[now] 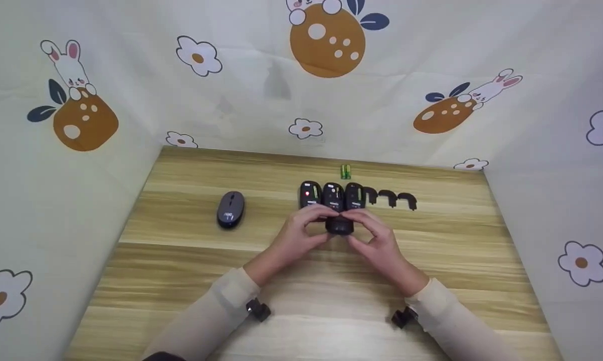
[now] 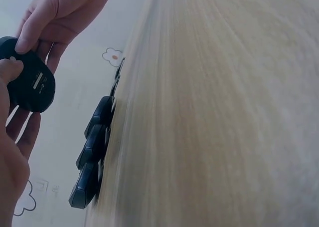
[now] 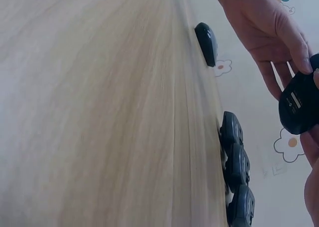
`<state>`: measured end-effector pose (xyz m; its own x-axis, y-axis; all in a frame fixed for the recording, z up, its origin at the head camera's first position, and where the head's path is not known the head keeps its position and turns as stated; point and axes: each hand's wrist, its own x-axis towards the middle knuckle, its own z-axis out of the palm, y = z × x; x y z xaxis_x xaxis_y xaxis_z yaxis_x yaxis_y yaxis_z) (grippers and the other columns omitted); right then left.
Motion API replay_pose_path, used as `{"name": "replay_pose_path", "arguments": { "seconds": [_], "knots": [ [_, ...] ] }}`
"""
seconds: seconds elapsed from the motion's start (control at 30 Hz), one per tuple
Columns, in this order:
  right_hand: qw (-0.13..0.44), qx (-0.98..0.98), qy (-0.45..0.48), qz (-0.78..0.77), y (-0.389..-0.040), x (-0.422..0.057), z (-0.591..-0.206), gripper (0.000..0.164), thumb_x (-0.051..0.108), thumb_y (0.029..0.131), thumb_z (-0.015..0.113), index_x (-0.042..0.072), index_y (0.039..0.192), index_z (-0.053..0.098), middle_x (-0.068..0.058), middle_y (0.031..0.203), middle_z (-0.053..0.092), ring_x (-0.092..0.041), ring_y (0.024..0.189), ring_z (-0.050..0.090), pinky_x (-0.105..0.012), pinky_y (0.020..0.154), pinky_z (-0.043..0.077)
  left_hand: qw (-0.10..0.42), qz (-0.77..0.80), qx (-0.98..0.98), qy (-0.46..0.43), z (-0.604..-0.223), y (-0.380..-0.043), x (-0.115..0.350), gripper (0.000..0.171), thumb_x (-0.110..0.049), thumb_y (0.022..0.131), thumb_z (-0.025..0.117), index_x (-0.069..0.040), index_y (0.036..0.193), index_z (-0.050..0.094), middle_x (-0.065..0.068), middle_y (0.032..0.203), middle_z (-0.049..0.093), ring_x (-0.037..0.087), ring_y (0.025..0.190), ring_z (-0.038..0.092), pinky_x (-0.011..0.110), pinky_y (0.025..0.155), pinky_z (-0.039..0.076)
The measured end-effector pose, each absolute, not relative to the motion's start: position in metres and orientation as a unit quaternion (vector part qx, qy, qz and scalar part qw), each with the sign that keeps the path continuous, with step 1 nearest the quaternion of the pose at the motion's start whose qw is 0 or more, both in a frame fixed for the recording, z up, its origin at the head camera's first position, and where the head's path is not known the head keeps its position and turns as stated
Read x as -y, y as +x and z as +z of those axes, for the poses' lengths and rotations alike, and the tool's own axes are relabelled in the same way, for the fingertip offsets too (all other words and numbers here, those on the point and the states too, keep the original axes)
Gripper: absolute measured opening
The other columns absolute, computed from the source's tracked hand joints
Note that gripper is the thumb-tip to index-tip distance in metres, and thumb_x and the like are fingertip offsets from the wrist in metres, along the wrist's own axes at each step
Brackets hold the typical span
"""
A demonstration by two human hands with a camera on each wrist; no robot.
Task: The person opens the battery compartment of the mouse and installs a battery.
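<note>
A dark computer mouse (image 1: pixel 340 226) is held above the table between both hands, its underside with a small label facing the wrist cameras. My left hand (image 1: pixel 297 229) grips its left edge, thumb on the underside and fingers behind. On the opposite edge, my right hand (image 1: pixel 380 241) grips it likewise. In the left wrist view the mouse (image 2: pixel 34 85) is partly cut off by the frame. Just beyond the hands stand three black mice (image 1: pixel 310 192) in a row with their tops uncovered, each showing a green battery inside; the left one has a red light on.
Three curved black covers (image 1: pixel 387 197) lie right of the row. Two green batteries (image 1: pixel 346 171) sit behind it. To the left is a grey mouse (image 1: pixel 230 209) with its cover on. Patterned cloth walls (image 1: pixel 241 100) border the wooden table (image 1: pixel 181 281) at back and sides.
</note>
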<state>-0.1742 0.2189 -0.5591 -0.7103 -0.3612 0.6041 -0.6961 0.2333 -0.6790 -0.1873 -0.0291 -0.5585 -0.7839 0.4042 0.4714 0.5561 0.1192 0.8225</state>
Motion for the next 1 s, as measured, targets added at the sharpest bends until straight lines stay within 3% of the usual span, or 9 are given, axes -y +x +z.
{"name": "replay_pose_path", "arguments": {
  "seconds": [0.17, 0.4, 0.57, 1.0],
  "knots": [
    [0.157, 0.757, 0.331, 0.541, -0.1731, -0.2145, -0.5597, 0.054, -0.017, 0.085, 0.085, 0.001, 0.134, 0.073, -0.016, 0.130, 0.073, -0.025, 0.118, 0.072, -0.034, 0.107, 0.059, 0.063, -0.590, 0.740, -0.315, -0.5582, -0.1866, 0.0284, 0.042, -0.004, 0.092, 0.089, -0.010, 0.132, 0.077, 0.000, 0.132, 0.075, 0.018, 0.125, 0.070, 0.035, 0.108, 0.059],
    [0.127, 0.753, 0.304, 0.569, -0.1700, -0.2117, -0.5572, 0.053, -0.014, 0.090, 0.083, 0.001, 0.139, 0.070, -0.015, 0.130, 0.071, -0.024, 0.111, 0.072, -0.034, 0.090, 0.067, 0.020, -0.621, 0.728, -0.289, -0.5573, -0.1840, 0.0276, 0.044, -0.008, 0.096, 0.087, -0.009, 0.137, 0.073, 0.006, 0.135, 0.072, 0.022, 0.119, 0.072, 0.035, 0.091, 0.067],
    [0.111, 0.757, 0.296, 0.572, -0.1678, -0.2113, -0.5539, 0.051, -0.008, 0.095, 0.082, 0.004, 0.142, 0.069, -0.013, 0.132, 0.070, -0.025, 0.110, 0.073, -0.037, 0.082, 0.069, 0.010, -0.624, 0.730, -0.279, -0.5570, -0.1826, 0.0279, 0.046, -0.010, 0.097, 0.087, -0.011, 0.141, 0.072, 0.007, 0.136, 0.070, 0.023, 0.119, 0.070, 0.033, 0.086, 0.068],
    [0.046, 0.755, 0.287, 0.587, -0.1707, -0.2125, -0.5517, 0.053, -0.006, 0.097, 0.080, 0.006, 0.147, 0.067, -0.013, 0.140, 0.064, -0.028, 0.115, 0.070, -0.040, 0.074, 0.069, -0.025, -0.637, 0.730, -0.248, -0.5600, -0.1825, 0.0279, 0.047, -0.016, 0.098, 0.086, -0.019, 0.142, 0.071, 0.005, 0.134, 0.068, 0.022, 0.111, 0.071, 0.035, 0.077, 0.069]
  ]
}}
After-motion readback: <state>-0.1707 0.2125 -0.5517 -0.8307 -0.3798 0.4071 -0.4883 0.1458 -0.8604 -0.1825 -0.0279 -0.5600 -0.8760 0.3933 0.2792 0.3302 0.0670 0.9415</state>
